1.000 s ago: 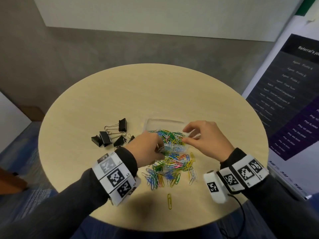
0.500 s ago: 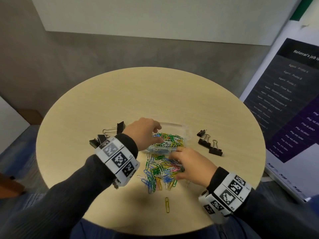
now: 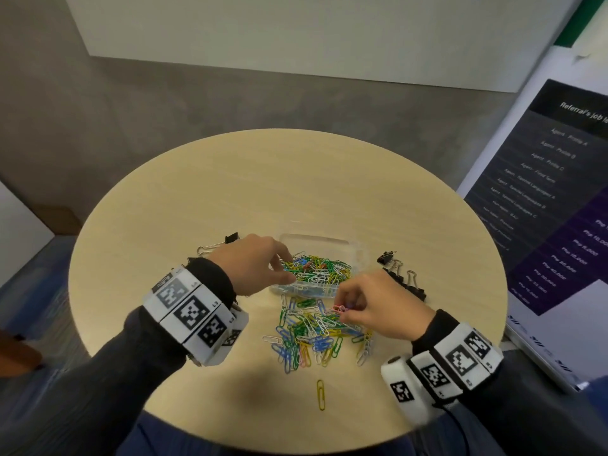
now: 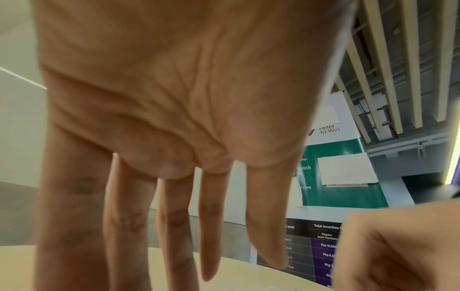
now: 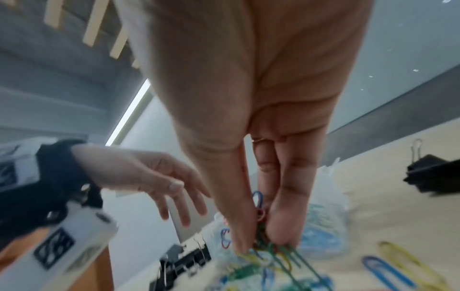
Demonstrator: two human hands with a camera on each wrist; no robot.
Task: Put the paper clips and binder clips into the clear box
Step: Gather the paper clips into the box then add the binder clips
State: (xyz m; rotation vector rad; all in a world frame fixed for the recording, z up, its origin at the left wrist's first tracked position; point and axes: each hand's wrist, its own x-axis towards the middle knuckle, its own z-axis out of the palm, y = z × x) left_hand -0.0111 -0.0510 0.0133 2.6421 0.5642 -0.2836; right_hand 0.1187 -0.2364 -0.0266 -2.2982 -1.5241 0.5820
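The clear box (image 3: 317,241) sits mid-table, heaped with coloured paper clips (image 3: 317,269). My left hand (image 3: 288,269) hovers over the box's left end; its fingers (image 4: 211,246) are straight and spread and hold nothing. My right hand (image 3: 343,309) is just in front of the box and pinches a small bunch of paper clips (image 5: 261,242) between thumb and fingers, above the loose pile (image 3: 316,337). One yellow clip (image 3: 320,394) lies alone nearer me. Black binder clips lie right of the box (image 3: 403,276) and left of it (image 3: 230,240), those partly hidden by my left wrist.
The round wooden table (image 3: 296,179) has bare surface behind the box. A printed banner (image 3: 559,199) stands close by its right edge. Grey floor and a white wall panel lie beyond.
My right hand went from the box down into the loose pile and now lifts a pinch of clips toward the box's front edge. My left hand shifted over the box's left end.
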